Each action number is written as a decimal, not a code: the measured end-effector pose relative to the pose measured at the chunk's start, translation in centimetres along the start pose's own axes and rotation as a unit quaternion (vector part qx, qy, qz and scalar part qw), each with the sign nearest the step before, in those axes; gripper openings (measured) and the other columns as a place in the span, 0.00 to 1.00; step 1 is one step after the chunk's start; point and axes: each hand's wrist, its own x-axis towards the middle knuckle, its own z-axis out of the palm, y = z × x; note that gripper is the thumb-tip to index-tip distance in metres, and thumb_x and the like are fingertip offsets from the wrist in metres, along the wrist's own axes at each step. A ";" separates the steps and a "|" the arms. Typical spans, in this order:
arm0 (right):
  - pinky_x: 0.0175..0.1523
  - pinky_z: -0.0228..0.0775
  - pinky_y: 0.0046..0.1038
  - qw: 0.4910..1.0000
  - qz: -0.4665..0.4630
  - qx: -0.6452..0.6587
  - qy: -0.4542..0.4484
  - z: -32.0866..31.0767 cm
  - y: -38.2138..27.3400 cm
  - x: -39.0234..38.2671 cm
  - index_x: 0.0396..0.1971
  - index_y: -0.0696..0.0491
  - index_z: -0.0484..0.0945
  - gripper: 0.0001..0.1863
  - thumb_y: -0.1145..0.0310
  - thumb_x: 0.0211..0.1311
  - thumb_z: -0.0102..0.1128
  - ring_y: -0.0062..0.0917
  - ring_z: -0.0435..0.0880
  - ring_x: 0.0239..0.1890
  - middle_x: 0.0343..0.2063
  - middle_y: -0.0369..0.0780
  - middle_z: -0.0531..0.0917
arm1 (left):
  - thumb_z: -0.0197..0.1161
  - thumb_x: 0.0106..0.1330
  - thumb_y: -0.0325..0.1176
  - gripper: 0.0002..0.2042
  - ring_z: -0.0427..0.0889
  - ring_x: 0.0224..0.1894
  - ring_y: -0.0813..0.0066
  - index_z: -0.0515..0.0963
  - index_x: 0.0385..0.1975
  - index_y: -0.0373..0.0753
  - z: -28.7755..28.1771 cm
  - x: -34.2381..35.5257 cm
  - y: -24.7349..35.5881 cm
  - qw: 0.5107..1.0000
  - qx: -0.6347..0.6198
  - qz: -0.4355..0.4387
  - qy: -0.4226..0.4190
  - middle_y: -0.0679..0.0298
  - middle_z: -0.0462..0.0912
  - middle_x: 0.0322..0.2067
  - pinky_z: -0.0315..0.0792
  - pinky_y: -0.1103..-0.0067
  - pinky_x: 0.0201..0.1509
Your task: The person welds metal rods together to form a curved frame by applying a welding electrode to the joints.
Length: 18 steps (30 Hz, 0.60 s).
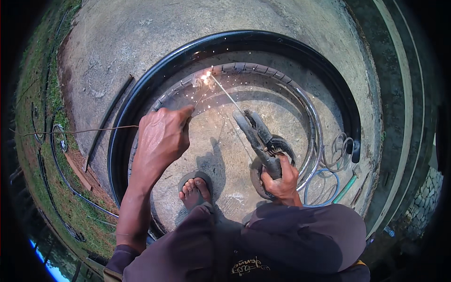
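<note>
Electrode holder (257,136) tilted; pale rod (226,92) (sparking) at curved metal strip (244,67), brown wire (101,129) near.

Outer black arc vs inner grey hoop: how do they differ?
- Size: the black arc is broader and sweeps around outside the slimmer grey hoop.
- Surface: the black arc is glossy and mostly smooth; the grey hoop is duller along its top, crossed by short dark marks.
- State: bright sparks show at the grey hoop, not the black arc.
Shared: both are curved.
</note>
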 end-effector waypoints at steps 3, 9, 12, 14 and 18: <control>0.29 0.76 0.34 0.999 0.000 -0.030 0.037 -0.3 0.5 -0.6 0.45 0.63 0.75 0.25 0.74 0.43 0.69 0.39 0.84 0.22 0.28 0.46 0.82 | 0.60 0.57 0.27 0.09 0.83 0.28 0.47 0.81 0.38 0.38 0.6 -0.1 1.0 0.999 0.022 0.015 -0.041 0.47 0.80 0.21 0.74 0.59 0.32; 0.28 0.74 0.32 0.992 0.110 0.002 0.061 -1.0 -0.1 -1.1 0.42 0.58 0.76 0.21 0.75 0.45 0.71 0.35 0.85 0.21 0.22 0.42 0.82 | 0.59 0.61 0.28 0.15 0.83 0.29 0.48 0.83 0.49 0.43 1.9 1.9 2.5 0.996 0.061 0.030 -0.063 0.46 0.81 0.23 0.74 0.60 0.32; 0.28 0.74 0.31 0.992 0.109 -0.008 0.059 -1.1 0.2 -1.4 0.42 0.59 0.75 0.21 0.75 0.46 0.71 0.34 0.85 0.21 0.22 0.43 0.82 | 0.59 0.62 0.28 0.15 0.83 0.29 0.47 0.83 0.48 0.42 2.3 2.8 2.7 0.996 0.068 0.043 -0.050 0.46 0.81 0.23 0.74 0.60 0.32; 0.28 0.74 0.31 0.993 0.104 -0.015 0.061 -1.5 0.2 -1.3 0.42 0.59 0.75 0.21 0.75 0.46 0.71 0.34 0.85 0.21 0.22 0.43 0.81 | 0.59 0.62 0.28 0.15 0.83 0.28 0.47 0.83 0.48 0.42 2.5 3.5 3.1 0.995 0.070 0.051 -0.043 0.46 0.81 0.23 0.74 0.60 0.31; 0.28 0.74 0.32 0.993 0.098 -0.018 0.068 -1.7 0.4 -1.5 0.43 0.59 0.74 0.22 0.75 0.46 0.70 0.36 0.85 0.21 0.23 0.43 0.82 | 0.58 0.62 0.28 0.14 0.83 0.28 0.47 0.83 0.46 0.42 2.7 4.0 3.8 0.995 0.064 0.059 -0.038 0.45 0.81 0.23 0.74 0.60 0.31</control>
